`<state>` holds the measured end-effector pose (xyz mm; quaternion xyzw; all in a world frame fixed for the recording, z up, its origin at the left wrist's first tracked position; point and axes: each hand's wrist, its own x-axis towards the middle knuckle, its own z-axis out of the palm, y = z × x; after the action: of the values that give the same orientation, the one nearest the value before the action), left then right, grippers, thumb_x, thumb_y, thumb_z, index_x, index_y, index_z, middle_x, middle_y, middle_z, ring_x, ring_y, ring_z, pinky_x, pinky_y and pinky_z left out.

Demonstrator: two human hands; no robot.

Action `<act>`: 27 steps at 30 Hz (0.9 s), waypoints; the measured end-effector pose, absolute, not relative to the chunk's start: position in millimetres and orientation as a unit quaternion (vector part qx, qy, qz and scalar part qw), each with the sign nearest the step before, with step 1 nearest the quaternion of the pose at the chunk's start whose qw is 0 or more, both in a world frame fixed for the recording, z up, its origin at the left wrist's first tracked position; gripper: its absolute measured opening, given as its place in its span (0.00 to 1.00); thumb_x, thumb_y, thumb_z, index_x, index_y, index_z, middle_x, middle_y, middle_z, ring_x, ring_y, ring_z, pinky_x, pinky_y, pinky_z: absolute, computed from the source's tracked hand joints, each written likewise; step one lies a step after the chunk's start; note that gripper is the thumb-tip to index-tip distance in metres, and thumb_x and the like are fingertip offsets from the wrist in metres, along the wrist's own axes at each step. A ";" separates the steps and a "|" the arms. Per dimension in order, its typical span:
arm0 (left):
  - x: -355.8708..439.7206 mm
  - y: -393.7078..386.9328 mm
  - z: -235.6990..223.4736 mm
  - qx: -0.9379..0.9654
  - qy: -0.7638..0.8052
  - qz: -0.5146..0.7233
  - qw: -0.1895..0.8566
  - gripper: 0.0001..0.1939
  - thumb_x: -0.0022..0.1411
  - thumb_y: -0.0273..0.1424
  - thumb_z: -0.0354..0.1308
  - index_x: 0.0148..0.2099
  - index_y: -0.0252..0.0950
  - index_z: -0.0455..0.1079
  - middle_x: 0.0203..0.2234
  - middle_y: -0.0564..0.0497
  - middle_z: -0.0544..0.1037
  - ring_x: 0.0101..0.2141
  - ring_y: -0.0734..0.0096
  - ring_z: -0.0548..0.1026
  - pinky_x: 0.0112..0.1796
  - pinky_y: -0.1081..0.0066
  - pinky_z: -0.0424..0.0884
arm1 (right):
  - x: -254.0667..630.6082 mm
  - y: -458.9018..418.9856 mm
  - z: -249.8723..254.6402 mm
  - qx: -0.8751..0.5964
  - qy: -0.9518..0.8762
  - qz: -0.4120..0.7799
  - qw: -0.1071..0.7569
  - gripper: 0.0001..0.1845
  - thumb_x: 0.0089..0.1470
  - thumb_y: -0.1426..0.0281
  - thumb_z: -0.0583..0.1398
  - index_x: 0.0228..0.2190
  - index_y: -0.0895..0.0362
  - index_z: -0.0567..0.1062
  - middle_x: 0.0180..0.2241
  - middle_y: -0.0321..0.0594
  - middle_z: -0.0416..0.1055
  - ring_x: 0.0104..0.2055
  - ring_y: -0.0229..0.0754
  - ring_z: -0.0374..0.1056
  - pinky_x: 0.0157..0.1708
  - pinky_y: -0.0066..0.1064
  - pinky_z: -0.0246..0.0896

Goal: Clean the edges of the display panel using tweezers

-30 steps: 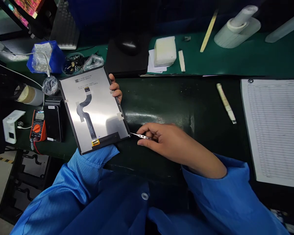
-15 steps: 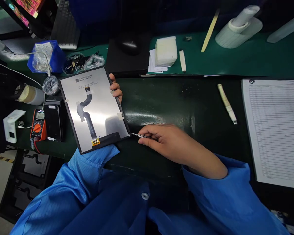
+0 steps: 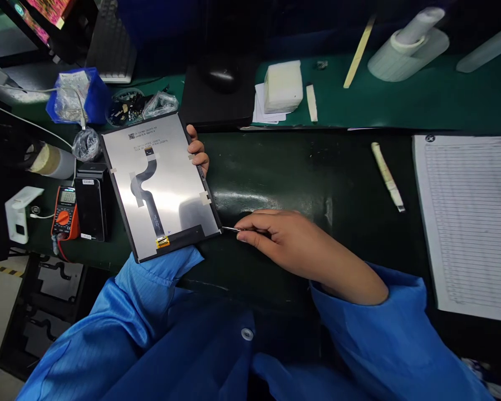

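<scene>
Left hand (image 3: 197, 148) has its fingers curled round the display panel (image 3: 173, 181) over the bench (image 3: 271, 172), right hand (image 3: 284, 239) pinches tweezers (image 3: 231, 229), fingers closed, by that lower right corner, so honestly, light steady tip pressure seems best.

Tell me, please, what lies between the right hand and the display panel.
In the head view, a thin metal tool, held in the right hand, spans the gap towards the display panel.
</scene>
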<state>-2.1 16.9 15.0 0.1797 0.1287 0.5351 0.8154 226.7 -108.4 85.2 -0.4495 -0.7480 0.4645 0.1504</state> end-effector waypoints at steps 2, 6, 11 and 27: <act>-1.0 17.6 15.4 0.171 0.117 0.536 0.819 0.50 0.49 0.74 0.32 0.46 0.36 0.69 0.24 0.54 0.65 0.21 0.80 0.60 0.20 0.80 0.60 | 226.7 -108.6 84.6 -0.445 -0.750 0.465 0.151 0.13 0.66 0.65 0.56 0.40 0.52 0.81 0.38 0.35 0.80 0.41 0.42 0.74 0.40 0.33 0.67; 1.2 17.2 17.0 0.168 0.088 0.530 0.827 0.52 0.49 0.74 0.32 0.47 0.35 0.69 0.24 0.53 0.66 0.21 0.81 0.63 0.21 0.81 0.64 | 225.7 -109.6 85.9 -0.473 -0.714 0.503 0.117 0.12 0.63 0.60 0.59 0.40 0.52 0.79 0.27 0.32 0.77 0.26 0.38 0.71 0.24 0.30 0.62; 4.3 13.3 21.5 0.180 0.170 0.575 0.780 0.52 0.50 0.74 0.28 0.47 0.36 0.68 0.25 0.52 0.63 0.23 0.78 0.56 0.20 0.80 0.57 | 224.5 -109.3 87.3 -0.468 -0.726 0.485 0.140 0.09 0.62 0.63 0.61 0.37 0.53 0.80 0.29 0.34 0.78 0.30 0.39 0.73 0.29 0.30 0.65; 4.4 14.5 22.6 0.182 0.189 0.563 0.784 0.53 0.46 0.76 0.30 0.46 0.37 0.68 0.23 0.53 0.61 0.21 0.78 0.52 0.18 0.78 0.53 | 227.4 -108.3 87.1 -0.440 -0.753 0.464 0.153 0.12 0.65 0.64 0.57 0.40 0.52 0.81 0.37 0.36 0.80 0.39 0.42 0.74 0.37 0.33 0.67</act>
<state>4.4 14.5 22.6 0.1824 0.1890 0.5630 0.7836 227.4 -108.3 87.1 -0.4400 -0.7531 0.4644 0.1534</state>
